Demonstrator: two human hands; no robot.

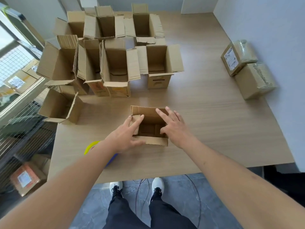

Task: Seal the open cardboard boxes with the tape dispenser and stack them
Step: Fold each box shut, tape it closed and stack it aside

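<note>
Two taped boxes (247,68) are already set by the wall, not stacked. One small box (149,125) near the table's front edge is being folded shut by the left hand (127,136) and right hand (175,126), fingers straight on its flaps. Many open boxes (115,52) are left, and the tape dispenser (92,147) is untouched

A pale wood surface (206,113) fills mid-frame; white walls (264,22) stand upper right, grey floor (181,204) below, a bright wire-mesh window (14,58) at left.
</note>
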